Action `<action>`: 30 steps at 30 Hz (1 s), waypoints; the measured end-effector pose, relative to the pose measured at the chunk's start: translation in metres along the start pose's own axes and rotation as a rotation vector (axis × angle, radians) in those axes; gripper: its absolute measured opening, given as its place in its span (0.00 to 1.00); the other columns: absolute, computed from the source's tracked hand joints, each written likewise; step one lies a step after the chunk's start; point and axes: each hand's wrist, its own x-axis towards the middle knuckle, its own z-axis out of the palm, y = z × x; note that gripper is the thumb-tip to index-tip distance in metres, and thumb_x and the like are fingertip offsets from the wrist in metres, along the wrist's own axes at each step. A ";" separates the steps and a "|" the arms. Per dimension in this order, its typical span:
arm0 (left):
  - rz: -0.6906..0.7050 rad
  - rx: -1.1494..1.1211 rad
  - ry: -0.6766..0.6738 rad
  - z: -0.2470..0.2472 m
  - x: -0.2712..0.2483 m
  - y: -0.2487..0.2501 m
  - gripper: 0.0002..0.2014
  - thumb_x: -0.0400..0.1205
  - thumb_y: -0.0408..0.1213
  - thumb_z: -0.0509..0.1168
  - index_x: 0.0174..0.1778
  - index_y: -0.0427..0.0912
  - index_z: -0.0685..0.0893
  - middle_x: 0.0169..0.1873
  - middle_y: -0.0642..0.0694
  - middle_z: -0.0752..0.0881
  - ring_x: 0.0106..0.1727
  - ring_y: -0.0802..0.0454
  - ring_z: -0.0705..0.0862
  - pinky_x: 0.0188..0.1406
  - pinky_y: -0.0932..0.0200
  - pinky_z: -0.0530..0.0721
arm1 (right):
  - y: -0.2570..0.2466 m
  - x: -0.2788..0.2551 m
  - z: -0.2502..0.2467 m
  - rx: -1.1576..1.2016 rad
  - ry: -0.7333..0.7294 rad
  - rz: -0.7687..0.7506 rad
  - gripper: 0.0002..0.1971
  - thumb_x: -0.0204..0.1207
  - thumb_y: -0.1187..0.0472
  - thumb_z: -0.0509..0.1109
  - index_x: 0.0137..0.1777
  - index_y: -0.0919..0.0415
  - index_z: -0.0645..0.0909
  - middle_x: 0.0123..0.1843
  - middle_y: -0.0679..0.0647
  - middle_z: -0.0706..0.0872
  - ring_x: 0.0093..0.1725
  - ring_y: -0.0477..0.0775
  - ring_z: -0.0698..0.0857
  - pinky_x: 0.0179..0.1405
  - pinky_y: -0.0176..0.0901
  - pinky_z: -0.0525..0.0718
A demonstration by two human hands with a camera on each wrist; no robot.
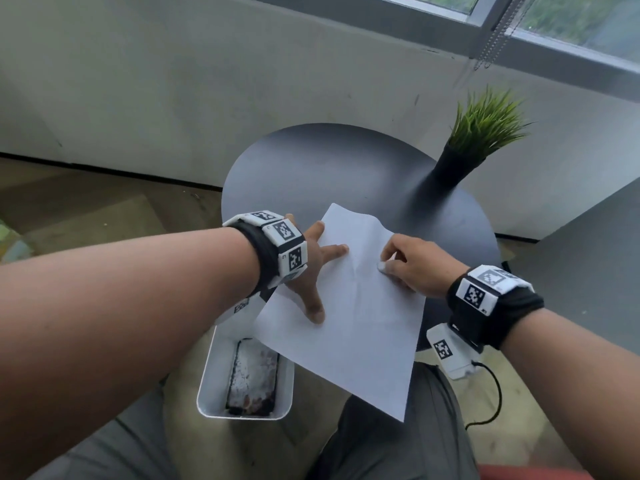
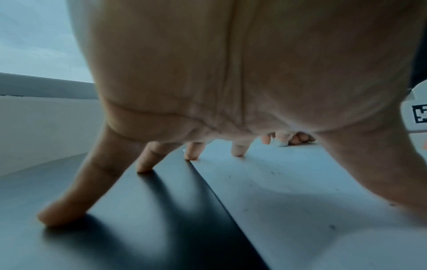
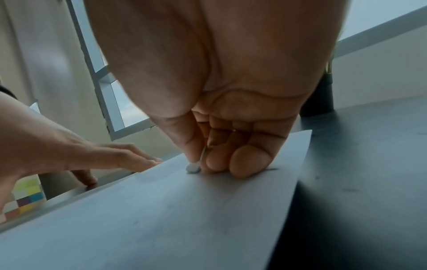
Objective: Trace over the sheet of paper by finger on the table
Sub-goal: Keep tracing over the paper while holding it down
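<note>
A white sheet of paper (image 1: 363, 323) (image 2: 300, 201) (image 3: 161, 210) lies on a dark round table (image 1: 311, 168) (image 2: 138, 228) (image 3: 369, 164), its near corner hanging over the front edge. My left hand (image 1: 311, 268) (image 2: 231, 73) (image 3: 92, 157) is spread flat. Its thumb and two fingers press the sheet's left side, and the outer fingers rest on bare table. My right hand (image 1: 405, 265) (image 3: 231, 146) (image 2: 289, 139) has curled fingers. One fingertip (image 3: 193, 169), which looks capped in white, touches the middle of the paper next to the thumb.
A black pot with green grass-like leaves (image 1: 453, 168) stands at the table's far right. A white bin (image 1: 214, 375) holding a dark flat object sits on the floor below the left front edge. A black cable (image 1: 491, 393) hangs from the right wrist. A wall runs behind.
</note>
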 end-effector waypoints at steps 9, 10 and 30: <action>-0.003 -0.074 0.027 0.007 -0.002 0.005 0.65 0.61 0.78 0.73 0.84 0.73 0.35 0.88 0.50 0.33 0.83 0.16 0.35 0.73 0.16 0.62 | -0.041 -0.028 0.026 -0.182 -0.003 -0.413 0.06 0.78 0.59 0.65 0.41 0.53 0.70 0.37 0.49 0.80 0.40 0.56 0.77 0.40 0.49 0.76; -0.004 -0.066 0.017 0.007 -0.002 0.005 0.65 0.60 0.78 0.73 0.84 0.74 0.34 0.88 0.51 0.31 0.83 0.16 0.35 0.73 0.16 0.61 | -0.040 -0.030 0.024 -0.213 -0.059 -0.424 0.05 0.77 0.58 0.65 0.42 0.52 0.72 0.37 0.48 0.80 0.40 0.55 0.78 0.41 0.49 0.78; -0.015 -0.068 -0.013 0.003 0.002 0.006 0.63 0.61 0.76 0.74 0.79 0.82 0.33 0.87 0.48 0.28 0.82 0.14 0.34 0.76 0.16 0.54 | -0.022 -0.010 0.012 -0.036 0.104 0.004 0.07 0.78 0.48 0.67 0.47 0.49 0.77 0.44 0.45 0.84 0.48 0.51 0.82 0.42 0.44 0.79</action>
